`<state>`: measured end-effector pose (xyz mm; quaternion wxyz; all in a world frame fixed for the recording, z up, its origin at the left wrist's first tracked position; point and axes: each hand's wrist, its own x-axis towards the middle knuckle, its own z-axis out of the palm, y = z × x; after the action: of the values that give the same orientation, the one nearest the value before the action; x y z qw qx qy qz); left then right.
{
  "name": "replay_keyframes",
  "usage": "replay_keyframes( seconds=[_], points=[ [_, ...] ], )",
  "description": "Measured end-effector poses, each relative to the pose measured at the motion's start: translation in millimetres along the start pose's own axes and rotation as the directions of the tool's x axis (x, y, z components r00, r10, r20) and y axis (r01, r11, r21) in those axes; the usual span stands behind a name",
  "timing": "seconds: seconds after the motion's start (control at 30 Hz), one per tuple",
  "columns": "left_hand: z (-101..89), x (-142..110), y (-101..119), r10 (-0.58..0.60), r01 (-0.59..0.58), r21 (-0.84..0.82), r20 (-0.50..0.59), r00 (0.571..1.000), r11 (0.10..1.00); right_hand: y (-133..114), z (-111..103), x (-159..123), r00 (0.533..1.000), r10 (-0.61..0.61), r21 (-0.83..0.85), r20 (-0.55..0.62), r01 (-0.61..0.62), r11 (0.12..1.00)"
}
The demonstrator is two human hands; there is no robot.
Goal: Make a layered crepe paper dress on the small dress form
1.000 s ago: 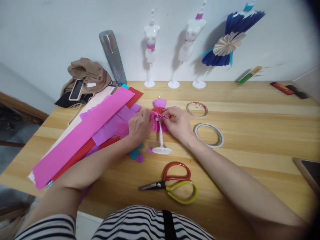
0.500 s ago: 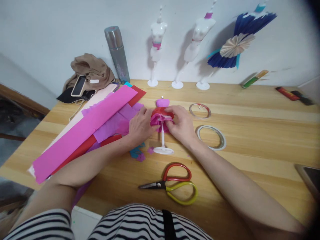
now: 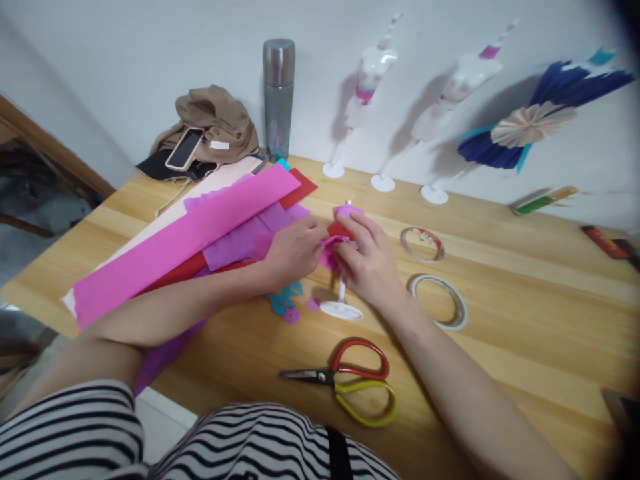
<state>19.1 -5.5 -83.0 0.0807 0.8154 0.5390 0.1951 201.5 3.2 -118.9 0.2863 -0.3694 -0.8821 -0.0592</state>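
Observation:
A small white mannequin stand rises from the wooden table with a pink and red crepe-paper skirt wrapped round its waist. My left hand pinches the skirt from the left, fingers closed on the paper. My right hand covers the skirt from the right and front, fingers pressed around it. The mannequin's pink top shows just above my right fingers.
Pink, purple and red paper sheets lie at left, with paper scraps nearby. Red-and-yellow scissors lie in front. Two tape rings sit at right. Behind stand a flask, other mannequins, a blue paper dress, a phone.
The view has swung and tilted left. My right hand has slid further over the skirt, hiding more of it; both hands stay on the mannequin.

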Motion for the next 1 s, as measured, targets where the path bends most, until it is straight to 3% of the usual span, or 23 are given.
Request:
replay_keyframes(
  seconds=[0.1,0.3,0.43,0.7,1.0],
  points=[
    [3.3,4.2,-2.9,0.122,-0.123,0.088,0.017,0.992,0.989,1.4,2.6,-2.0,1.000,0.012,-0.054,-0.002,-0.012,0.998],
    [6.9,1.1,-9.6,0.108,-0.123,0.100,0.143,0.984,0.987,4.3,10.0,-1.5,0.970,-0.076,-0.053,-0.231,0.066,0.996],
    [7.7,-4.8,-8.8,0.100,-0.119,0.123,0.155,0.983,0.985,3.1,10.3,0.7,0.956,-0.107,-0.046,-0.274,0.098,0.994],
    [9.7,-5.8,5.1,0.086,-0.096,0.242,0.053,0.995,0.966,2.8,10.5,-0.6,0.953,-0.095,-0.057,-0.288,0.082,0.995],
    [35.2,12.7,-1.1,0.147,-0.140,0.266,-0.008,0.989,0.954,3.9,10.1,-2.7,0.956,-0.105,-0.053,-0.276,0.094,0.994]
  ],
)
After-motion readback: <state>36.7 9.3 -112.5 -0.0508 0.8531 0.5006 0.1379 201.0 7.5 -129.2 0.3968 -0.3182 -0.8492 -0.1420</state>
